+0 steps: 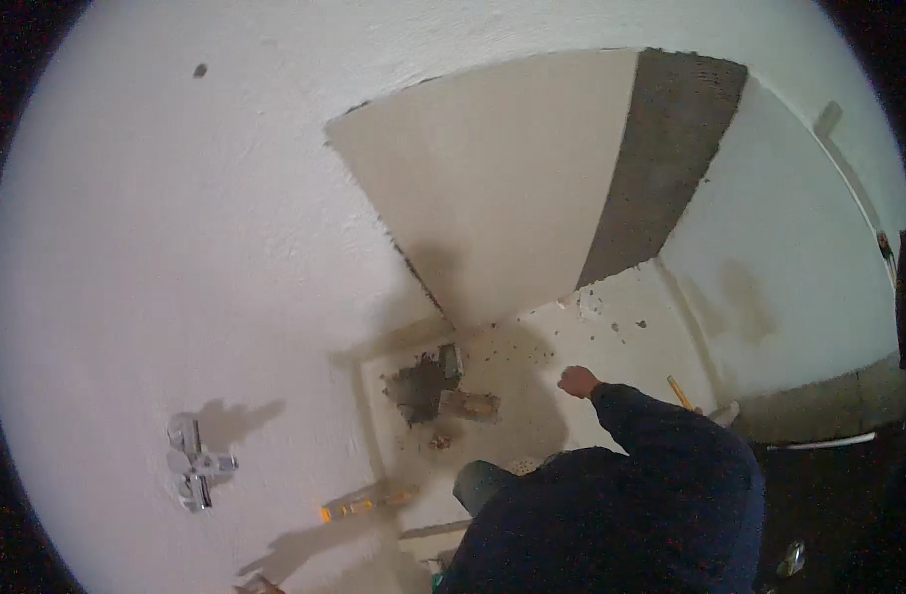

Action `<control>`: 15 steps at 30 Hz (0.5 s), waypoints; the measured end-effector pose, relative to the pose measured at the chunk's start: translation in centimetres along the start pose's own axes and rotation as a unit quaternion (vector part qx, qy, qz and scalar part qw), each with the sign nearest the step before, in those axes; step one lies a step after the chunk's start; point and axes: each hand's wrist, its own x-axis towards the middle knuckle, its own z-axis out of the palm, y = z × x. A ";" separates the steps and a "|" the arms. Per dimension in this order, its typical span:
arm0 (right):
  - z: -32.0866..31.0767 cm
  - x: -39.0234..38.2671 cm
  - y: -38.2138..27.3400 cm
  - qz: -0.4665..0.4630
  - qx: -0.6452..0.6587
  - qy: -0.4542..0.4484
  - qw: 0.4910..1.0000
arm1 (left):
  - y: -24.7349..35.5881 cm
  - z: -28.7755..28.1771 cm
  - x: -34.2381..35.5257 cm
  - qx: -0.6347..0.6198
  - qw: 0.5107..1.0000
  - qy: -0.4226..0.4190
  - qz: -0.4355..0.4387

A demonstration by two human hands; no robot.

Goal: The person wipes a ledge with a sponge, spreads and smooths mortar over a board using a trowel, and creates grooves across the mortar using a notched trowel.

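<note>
My right arm, in a dark sleeve, reaches in from the lower right. At its end my right hand (577, 381) is closed above the pale floor; nothing can be made out in its curled fingers. My left hand is out of view. Left of the right hand, a patch of wet grey mortar (420, 384) lies in the corner, with a brown, block-like piece (470, 406) beside it. Ahead, a large beige tile (493, 178) covers part of the wall. A dark grey mortar strip (661, 163) runs along its right edge.
A chrome mixer tap (194, 461) sticks out from the white left wall. Below it to the right lies a yellow spirit level (369, 503). A thin yellow stick (679, 392) shows beyond my sleeve. Small mortar crumbs (641, 324) dot the floor near the tiled wall.
</note>
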 end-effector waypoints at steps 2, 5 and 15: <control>4.1 -0.7 3.4 -0.063 -0.087 0.051 0.993 | -6.3 7.3 -2.2 -0.034 0.996 -0.080 -0.004; 5.3 -5.4 5.3 0.089 -0.068 -0.058 0.992 | 1.8 13.0 -10.6 -0.255 0.920 -0.298 -0.004; 3.2 -14.3 -3.7 0.223 0.292 -0.067 0.928 | 31.8 9.5 -9.7 -0.281 0.520 -0.723 0.358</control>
